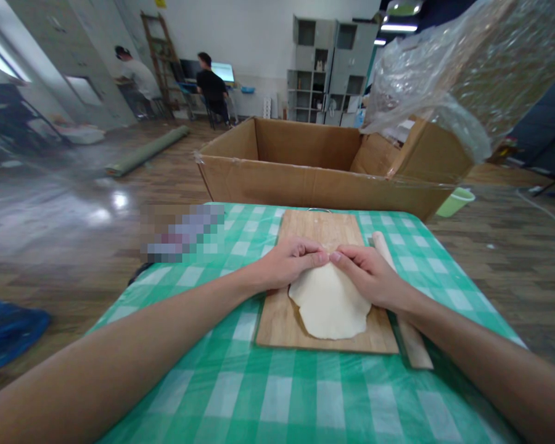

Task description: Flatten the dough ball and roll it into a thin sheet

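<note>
A flat, pale sheet of dough (329, 305) lies on a wooden cutting board (282, 324) on the green-and-white checked tablecloth (240, 382). My left hand (289, 262) and my right hand (369, 274) meet at the far edge of the dough, fingers curled and pinching that edge together. A wooden rolling pin (414, 342) lies along the board's right side, partly under my right forearm.
A large open cardboard box (314, 179) stands just beyond the table, with clear plastic wrap (448, 80) hanging over its right side. A green bowl (457, 200) sits on the floor to the right. Two people sit at desks far back left. A blue bag (4, 333) lies at the left.
</note>
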Available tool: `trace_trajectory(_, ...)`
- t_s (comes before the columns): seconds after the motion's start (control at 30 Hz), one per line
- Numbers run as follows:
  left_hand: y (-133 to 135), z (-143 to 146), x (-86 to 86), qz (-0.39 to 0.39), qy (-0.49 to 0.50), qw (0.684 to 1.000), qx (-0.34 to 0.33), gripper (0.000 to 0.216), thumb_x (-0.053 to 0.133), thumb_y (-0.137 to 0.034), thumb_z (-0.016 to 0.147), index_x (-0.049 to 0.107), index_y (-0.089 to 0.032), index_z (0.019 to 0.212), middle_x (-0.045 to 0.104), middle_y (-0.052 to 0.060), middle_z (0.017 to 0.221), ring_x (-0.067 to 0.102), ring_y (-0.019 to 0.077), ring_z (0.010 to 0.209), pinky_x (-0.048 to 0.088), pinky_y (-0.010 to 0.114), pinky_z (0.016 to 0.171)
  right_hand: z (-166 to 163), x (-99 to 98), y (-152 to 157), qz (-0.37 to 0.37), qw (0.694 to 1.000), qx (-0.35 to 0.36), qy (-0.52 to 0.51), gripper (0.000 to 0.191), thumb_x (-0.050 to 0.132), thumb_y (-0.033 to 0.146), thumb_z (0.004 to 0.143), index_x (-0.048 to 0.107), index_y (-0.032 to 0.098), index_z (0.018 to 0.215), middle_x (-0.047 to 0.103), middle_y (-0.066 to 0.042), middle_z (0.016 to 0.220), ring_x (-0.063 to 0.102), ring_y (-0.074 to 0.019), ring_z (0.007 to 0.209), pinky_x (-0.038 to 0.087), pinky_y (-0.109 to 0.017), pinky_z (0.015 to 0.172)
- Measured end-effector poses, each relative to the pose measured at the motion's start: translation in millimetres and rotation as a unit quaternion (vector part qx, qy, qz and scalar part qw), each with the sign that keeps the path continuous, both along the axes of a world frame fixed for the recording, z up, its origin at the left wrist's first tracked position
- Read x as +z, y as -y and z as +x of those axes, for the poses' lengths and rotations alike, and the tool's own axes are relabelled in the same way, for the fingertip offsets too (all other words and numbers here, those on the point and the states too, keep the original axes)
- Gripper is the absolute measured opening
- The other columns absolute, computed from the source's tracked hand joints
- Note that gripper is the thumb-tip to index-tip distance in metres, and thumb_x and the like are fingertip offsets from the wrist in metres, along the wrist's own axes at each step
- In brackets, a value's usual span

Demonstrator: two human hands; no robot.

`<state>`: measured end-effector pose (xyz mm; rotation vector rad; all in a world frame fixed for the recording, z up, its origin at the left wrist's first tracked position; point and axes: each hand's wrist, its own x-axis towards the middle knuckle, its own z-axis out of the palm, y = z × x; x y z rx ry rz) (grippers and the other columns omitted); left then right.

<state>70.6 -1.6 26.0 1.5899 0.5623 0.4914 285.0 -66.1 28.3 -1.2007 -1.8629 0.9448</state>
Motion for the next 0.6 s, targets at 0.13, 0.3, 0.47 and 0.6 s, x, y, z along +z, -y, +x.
trace_trajectory(0.13,-1.4,0.1,1.5,-0.043,0.025,0.997,0.057,0.045,0.074,-0.059,0.087,0.069,-0.015,0.087,0.067,0.002,0.074,0.059,0.0116,0.059,0.040,0.021,0.049,0.3,-0.2,1.9,0.021,0.998,-0.061,-0.026,0.047,0.053,0.055,0.105,0.054,0.021,0.072,0.050,0.003,0.067,0.044,-0.0125,0.060,0.032,-0.027,0.053)
trace_trajectory(0.3,-0.7,-2.0,2.8,0.005,0.006,0.997,0.071,0.044,0.078,-0.057,0.084,0.067,-0.014,0.080,0.064,0.000,0.067,0.057,0.0098,0.054,0.038,0.020,0.047,0.8,0.2,2.5,-0.026,0.998,-0.040,-0.042,0.045,0.051,0.053,0.106,0.056,0.021,0.076,0.054,0.002,0.070,0.048,-0.0129,0.062,0.035,-0.026,0.053)
trace_trajectory(0.47,1.8,-1.0,2.7,0.017,-0.002,0.998,0.054,0.043,0.076,-0.057,0.086,0.068,-0.015,0.080,0.064,0.000,0.067,0.058,0.0110,0.056,0.038,0.020,0.047,-1.7,-0.1,2.3,0.000,1.000,-0.016,-0.009,0.046,0.050,0.052,0.107,0.056,0.021,0.074,0.052,0.003,0.068,0.045,-0.0123,0.060,0.032,-0.026,0.052)
trace_trajectory(0.6,0.8,-0.8,3.6,0.006,0.011,0.999,0.048,0.042,0.073,-0.057,0.088,0.071,-0.015,0.088,0.067,0.001,0.074,0.061,0.0122,0.062,0.042,0.021,0.052,-2.1,0.5,2.0,0.003,0.999,-0.034,-0.019,0.048,0.050,0.053,0.106,0.049,0.022,0.069,0.044,0.004,0.063,0.041,-0.0117,0.057,0.030,-0.027,0.050)
